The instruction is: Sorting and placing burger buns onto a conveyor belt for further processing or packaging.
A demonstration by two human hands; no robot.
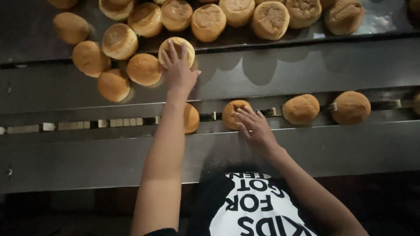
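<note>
My left hand (pixel 178 70) reaches forward and rests on a round golden bun (pixel 174 44) at the near edge of a pile of buns on the upper steel surface (pixel 306 61). My right hand (pixel 254 126) lies closer to me, fingers on a bun (pixel 232 110) that sits in the narrow conveyor channel (pixel 87 124). Another bun (pixel 191 118) sits in the channel just behind my left forearm, partly hidden. Two more buns (pixel 301 109) (pixel 351 107) stand further right along the channel.
Several buns crowd the upper surface at the back, some upside down (pixel 270 18). A cluster lies at the left (pixel 113 85). A wide steel ledge (pixel 87 161) runs between the channel and my body. Crumbs dot the steel near my right wrist.
</note>
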